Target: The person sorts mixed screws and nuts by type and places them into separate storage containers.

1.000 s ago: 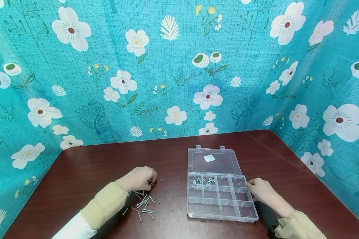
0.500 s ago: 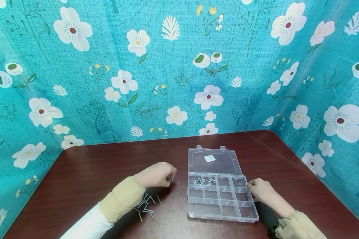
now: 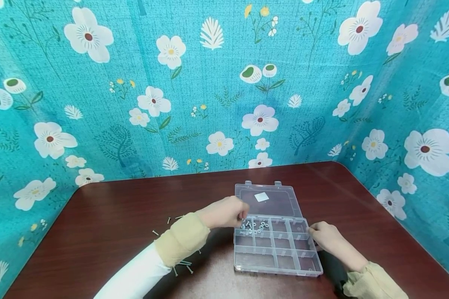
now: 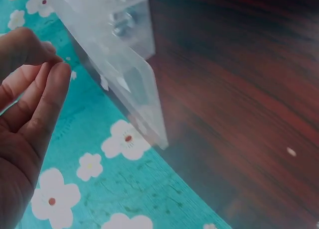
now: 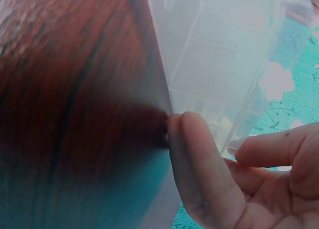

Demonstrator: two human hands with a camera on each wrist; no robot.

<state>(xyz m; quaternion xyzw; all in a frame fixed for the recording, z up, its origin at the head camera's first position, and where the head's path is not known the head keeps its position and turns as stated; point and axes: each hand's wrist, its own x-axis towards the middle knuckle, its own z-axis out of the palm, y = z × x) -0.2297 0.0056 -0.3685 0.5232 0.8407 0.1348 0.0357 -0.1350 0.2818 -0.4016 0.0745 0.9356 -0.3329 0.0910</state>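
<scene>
A clear plastic compartment box lies with its lid laid back. My left hand is over its back left corner, thumb and fingertips pinched together. In the head view a small metal glint shows just under these fingertips; its kind is too small to tell, and the left wrist view hides it. Short screws lie in the back left compartment, and nuts or washers in the one beside it. My right hand grips the box's right edge between thumb and fingers.
Several long screws lie loose on the dark red wooden table, partly hidden by the left sleeve. A white square sticker is on the lid. A teal floral curtain hangs behind the table.
My left hand has moved right from the loose screws to the box's back left compartment, carrying a small metal piece. My right hand stays on the box's edge.
</scene>
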